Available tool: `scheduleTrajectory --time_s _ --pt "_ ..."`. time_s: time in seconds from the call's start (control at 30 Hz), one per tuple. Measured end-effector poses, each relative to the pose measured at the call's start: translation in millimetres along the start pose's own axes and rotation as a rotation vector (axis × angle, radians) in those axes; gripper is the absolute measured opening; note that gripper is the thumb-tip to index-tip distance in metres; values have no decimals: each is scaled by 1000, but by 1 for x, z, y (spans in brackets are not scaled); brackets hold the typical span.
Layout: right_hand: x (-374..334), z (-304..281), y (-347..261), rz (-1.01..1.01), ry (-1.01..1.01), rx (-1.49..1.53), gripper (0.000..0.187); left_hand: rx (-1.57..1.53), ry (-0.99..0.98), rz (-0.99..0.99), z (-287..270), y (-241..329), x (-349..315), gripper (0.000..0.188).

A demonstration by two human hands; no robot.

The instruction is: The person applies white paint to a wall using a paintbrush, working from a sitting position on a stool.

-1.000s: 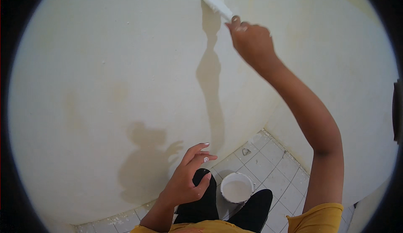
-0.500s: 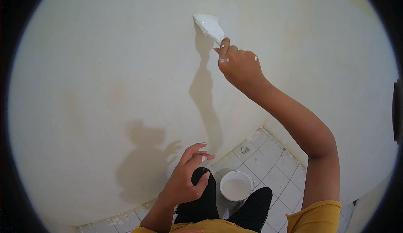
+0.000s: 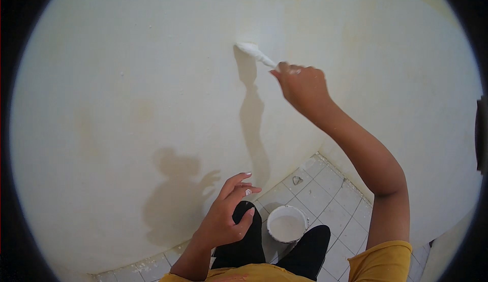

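My right hand (image 3: 305,86) is wrapped round the handle of a paintbrush (image 3: 252,51) coated in white paint. The brush's bristle end meets the pale wall (image 3: 168,43), pointing up and to the left, and its shadow falls below it. Paint specks show on the right hand. My left hand (image 3: 229,211) hangs above my left knee with its fingers loosely bent and apart, holding nothing; white paint marks its fingers. Between my knees a white bucket (image 3: 269,231) of whitish paint stands on the floor.
A second wall (image 3: 406,129) meets the first at a corner on the right. Grey-white floor tiles (image 3: 333,213) carry paint spatters along the wall's foot. A small scrap (image 3: 297,180) lies near the corner. A dark object (image 3: 480,134) shows at the far right edge.
My right hand has brought the paintbrush down the wall and slightly to the right, and the brush now shows more edge-on. The left hand and bucket have hardly moved.
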State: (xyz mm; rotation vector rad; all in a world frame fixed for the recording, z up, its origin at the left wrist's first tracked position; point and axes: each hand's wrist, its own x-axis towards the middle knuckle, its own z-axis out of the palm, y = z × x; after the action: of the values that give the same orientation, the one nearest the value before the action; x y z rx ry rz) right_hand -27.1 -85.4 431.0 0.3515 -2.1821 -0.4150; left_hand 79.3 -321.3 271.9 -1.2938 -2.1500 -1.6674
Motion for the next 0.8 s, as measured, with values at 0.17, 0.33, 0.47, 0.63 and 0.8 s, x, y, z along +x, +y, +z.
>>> scheduleTrajectory --time_s 0.17,0.33,0.47,0.63,0.8 --pt "1 -10 36 223 37 106 19 -16 -11 -28 2 5 1 35" --pt "0 -26 35 727 82 874 21 18 3 -9 2 7 1 34" --pt "3 -24 29 682 128 989 20 65 -14 -43 0 12 2 34" --pt "18 -10 14 495 344 851 22 50 -11 -22 1 10 1 39" --pt "39 7 -13 358 660 720 18 -70 47 -30 5 2 -6 39"
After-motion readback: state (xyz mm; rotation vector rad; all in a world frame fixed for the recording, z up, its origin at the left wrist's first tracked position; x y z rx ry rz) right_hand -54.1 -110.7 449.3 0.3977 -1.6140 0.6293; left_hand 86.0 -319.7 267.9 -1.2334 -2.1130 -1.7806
